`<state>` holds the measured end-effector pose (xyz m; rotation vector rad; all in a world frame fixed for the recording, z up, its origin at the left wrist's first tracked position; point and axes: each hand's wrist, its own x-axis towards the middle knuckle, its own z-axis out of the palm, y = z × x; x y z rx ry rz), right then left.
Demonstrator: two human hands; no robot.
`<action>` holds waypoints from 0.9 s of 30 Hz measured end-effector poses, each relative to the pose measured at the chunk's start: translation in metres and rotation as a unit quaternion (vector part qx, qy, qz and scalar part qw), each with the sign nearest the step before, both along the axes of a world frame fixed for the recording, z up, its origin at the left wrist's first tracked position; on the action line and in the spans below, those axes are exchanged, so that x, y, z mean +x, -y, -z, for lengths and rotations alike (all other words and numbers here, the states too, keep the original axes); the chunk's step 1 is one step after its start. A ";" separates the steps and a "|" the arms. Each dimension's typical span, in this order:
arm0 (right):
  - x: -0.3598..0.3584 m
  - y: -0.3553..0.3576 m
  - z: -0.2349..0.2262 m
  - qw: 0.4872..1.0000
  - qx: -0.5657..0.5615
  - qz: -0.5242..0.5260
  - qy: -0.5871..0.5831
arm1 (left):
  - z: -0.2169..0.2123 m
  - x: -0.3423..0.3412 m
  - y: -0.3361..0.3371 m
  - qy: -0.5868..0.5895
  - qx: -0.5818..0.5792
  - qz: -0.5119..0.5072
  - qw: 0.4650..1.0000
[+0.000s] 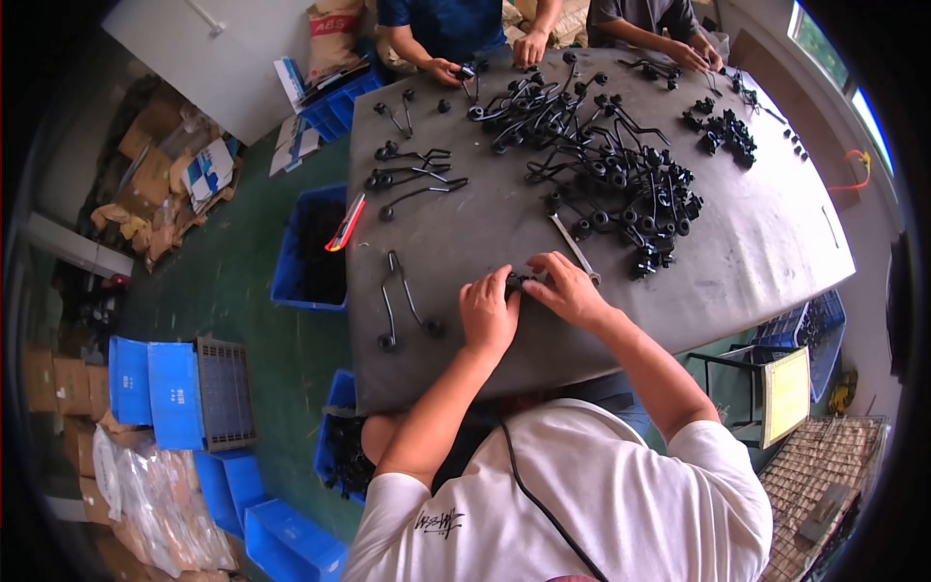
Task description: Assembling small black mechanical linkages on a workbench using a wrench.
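Observation:
Near the table's front edge, my left hand (488, 308) is closed, its fingertips on a small black part (514, 283). My right hand (570, 291) grips the same part from the other side with thumb and fingers. Much of that part is hidden by the fingers. Just beyond my right hand lies a silver wrench (574, 247). To the left of my hands rests a bent metal rod (390, 296) with round black ends. Farther off spreads a tangled heap of black bent rods and knobbed fittings (621, 175).
A red utility knife (345, 225) lies at the grey table's (465, 233) left edge. Several bent rods (417, 175) sit beyond it. Blue bins (281, 262) stand on the floor at left. Across the table, two people handle parts; one person's hand (444, 71) holds a black piece.

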<state>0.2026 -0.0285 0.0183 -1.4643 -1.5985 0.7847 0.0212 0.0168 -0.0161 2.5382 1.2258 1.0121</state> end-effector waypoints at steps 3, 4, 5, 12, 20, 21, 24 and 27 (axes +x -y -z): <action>0.006 -0.008 0.020 0.992 0.020 0.019 0.124 | -0.002 0.001 0.000 0.008 0.004 0.007 1.000; 0.005 -0.008 0.021 0.995 0.035 0.001 0.095 | -0.001 0.000 0.000 0.008 0.005 0.006 1.000; 0.004 -0.009 0.021 0.996 0.050 -0.016 0.065 | -0.001 -0.002 -0.001 0.004 0.003 0.007 1.000; 0.015 -0.004 0.023 0.997 0.061 -0.043 0.038 | -0.001 0.001 0.001 -0.008 -0.012 -0.004 1.000; 0.008 -0.004 0.019 0.963 0.202 -0.038 0.175 | -0.011 0.005 0.007 -0.029 0.029 0.004 0.999; 0.004 -0.007 0.019 0.963 0.202 -0.039 0.175 | -0.007 0.002 0.006 -0.026 0.019 -0.001 0.999; -0.001 -0.012 0.015 0.960 0.129 -0.073 0.239 | -0.002 -0.006 0.004 -0.030 0.005 0.010 0.999; 0.020 -0.012 0.019 0.956 0.119 -0.078 0.257 | -0.005 -0.013 0.006 -0.031 -0.030 0.024 0.999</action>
